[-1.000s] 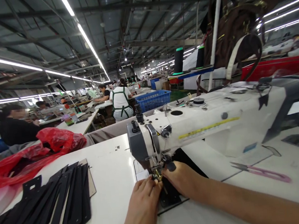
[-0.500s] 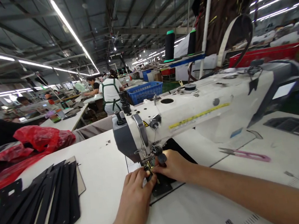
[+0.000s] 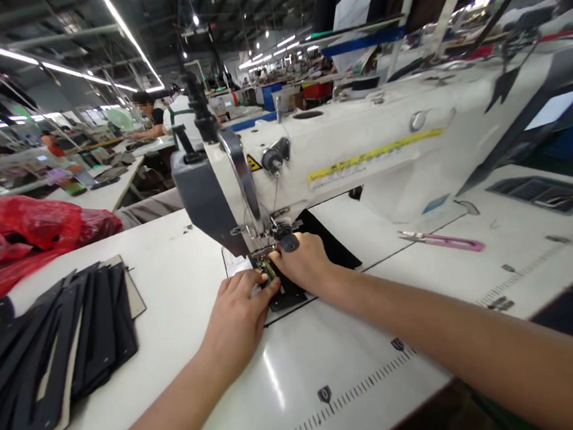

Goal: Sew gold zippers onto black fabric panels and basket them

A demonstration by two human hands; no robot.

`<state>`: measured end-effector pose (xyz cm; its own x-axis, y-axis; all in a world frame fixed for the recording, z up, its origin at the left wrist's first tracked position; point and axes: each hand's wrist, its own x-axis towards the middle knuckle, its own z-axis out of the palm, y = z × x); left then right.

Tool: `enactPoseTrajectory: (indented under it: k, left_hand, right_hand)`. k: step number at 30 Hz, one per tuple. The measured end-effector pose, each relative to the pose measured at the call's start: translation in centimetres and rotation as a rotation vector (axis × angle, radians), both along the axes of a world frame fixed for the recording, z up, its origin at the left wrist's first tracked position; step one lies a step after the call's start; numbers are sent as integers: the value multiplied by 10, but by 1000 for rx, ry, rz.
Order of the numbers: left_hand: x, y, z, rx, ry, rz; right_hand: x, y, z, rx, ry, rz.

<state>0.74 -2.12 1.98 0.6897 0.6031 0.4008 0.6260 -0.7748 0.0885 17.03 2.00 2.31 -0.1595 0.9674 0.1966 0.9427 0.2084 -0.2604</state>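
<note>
The left hand lies at the near left side of the needle area of a white sewing machine, palm down, its fingers bent and close together. Its thumb and forefinger tips converge beside a small brass-coloured piece; whether they pinch it cannot be told. The right hand is on the right side of the same area, curled, with its fingertips at the brass-coloured piece and partly hidden by the machine; its exact grip cannot be told. The brass-coloured piece sits between the two hands, below the machine's head. A flat black piece lies on the white table, extending beyond the right hand towards the far right. A pile of black strips, overlapping and fanned, occupies the near left of the table, with pale edges showing among them. A red plastic bag lies crumpled at the far left. Snips with a pink handle rest on the right, blades pointing left, well apart from both hands. A printed ruler runs along the table's near edge.
</note>
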Motion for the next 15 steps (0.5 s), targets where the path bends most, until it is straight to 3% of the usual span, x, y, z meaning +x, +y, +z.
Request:
enactPoseTrajectory:
  k: [3, 8, 15]
  left_hand:
    - [-1, -7, -1, 20, -46, 62]
    - [-4, -13, -8, 132, -91, 67]
    - [-4, -12, -6, 182, -88, -3]
  right_hand:
    - [12, -19, 9, 47, -26, 133]
    - [30, -55, 2, 191, 24, 601]
    - [30, -59, -12, 282, 116, 668]
